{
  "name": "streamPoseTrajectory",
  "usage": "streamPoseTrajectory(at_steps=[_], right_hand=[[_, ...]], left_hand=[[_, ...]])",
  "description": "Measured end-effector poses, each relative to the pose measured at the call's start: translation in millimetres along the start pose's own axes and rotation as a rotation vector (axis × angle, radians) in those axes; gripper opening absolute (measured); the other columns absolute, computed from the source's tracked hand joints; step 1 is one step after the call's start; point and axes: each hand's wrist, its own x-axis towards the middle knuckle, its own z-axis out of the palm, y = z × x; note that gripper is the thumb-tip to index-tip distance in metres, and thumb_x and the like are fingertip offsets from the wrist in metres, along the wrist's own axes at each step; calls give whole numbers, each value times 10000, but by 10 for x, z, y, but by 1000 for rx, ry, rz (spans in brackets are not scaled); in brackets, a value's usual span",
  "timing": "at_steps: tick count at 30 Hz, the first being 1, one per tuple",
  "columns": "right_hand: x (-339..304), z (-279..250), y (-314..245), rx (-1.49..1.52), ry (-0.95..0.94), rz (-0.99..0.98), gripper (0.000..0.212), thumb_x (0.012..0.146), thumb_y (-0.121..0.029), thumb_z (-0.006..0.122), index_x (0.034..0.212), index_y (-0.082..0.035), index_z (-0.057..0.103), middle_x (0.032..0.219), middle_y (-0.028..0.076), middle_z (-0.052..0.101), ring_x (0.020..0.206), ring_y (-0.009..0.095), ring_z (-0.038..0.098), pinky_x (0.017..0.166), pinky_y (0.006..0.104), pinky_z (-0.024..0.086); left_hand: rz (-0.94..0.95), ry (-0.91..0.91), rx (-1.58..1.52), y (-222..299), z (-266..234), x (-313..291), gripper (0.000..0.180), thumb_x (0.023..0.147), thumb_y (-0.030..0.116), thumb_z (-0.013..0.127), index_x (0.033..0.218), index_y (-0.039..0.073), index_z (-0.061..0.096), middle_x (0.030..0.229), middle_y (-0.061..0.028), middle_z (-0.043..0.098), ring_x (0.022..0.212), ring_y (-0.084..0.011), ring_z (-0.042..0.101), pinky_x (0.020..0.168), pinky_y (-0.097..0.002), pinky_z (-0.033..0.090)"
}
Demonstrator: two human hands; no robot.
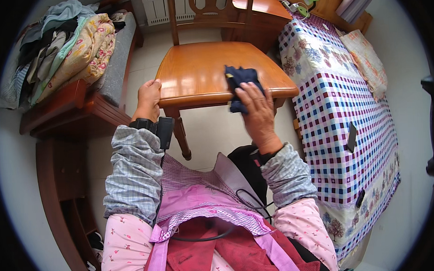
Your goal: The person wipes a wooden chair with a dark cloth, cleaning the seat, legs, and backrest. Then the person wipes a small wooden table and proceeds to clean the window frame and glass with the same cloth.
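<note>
A brown wooden chair (195,64) stands in front of me, its glossy seat turned toward me. My left hand (149,96) is closed around the seat's front left corner. On the right part of the seat lies a dark navy cloth (242,76), bunched up and hanging over the front edge. My right hand (256,108) presses on this cloth with its fingers laid over it, slightly blurred. Part of the cloth under the palm is hidden.
At the left, a wooden sofa (108,98) bears a heap of clothes (70,50). A bed with a checked cover (331,112) runs along the right, with a black phone (352,137) on it. Behind the chair are a wooden cabinet (265,12) and a white radiator (157,11).
</note>
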Motion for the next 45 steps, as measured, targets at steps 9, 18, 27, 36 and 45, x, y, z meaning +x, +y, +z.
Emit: streamPoseTrajectory(at_steps=[9,18,27,36,45], right_hand=[[-369,-506,1320,-23,-11,161,474,909,-60,684,1369,-113,579,1402,129,583,1335,325,533,1104,413,447],[-273,-225,1001,73,170,196,352,1023,-162,587,1351,-36,571,1400,162,577,1359,375,479,1158,458,349],[157,327,-673,149,-2,-89,558,869,40,586,1397,-138,564,1427,86,557,1395,277,477,1198,484,298],[654,565,-1434,117,-241,-336,492,939,-180,486,1424,-138,553,1505,23,505,1465,186,386,1246,394,213],[163,-28,-160,107,-53,-151,499,843,-43,599,1317,-199,614,1345,23,602,1289,203,562,1162,448,331]], left_hand=[[55,88,-21,19,52,-62,529,983,172,643,1440,-32,473,1143,-144,679,1006,-216,672,871,-334,540],[47,-54,-107,-71,78,17,271,991,116,613,1226,-9,661,1066,-42,686,955,-115,620,874,-252,490],[-208,-54,-134,245,107,-221,320,1031,152,516,1317,89,645,1280,-89,638,1095,-177,620,899,-337,519],[-190,-254,-343,107,-48,39,366,1021,73,517,1383,43,562,1073,-87,667,877,-152,662,762,-301,586],[-39,-243,-126,-18,-128,146,353,1024,116,554,1362,26,599,1175,-114,678,966,-193,694,850,-332,578]])
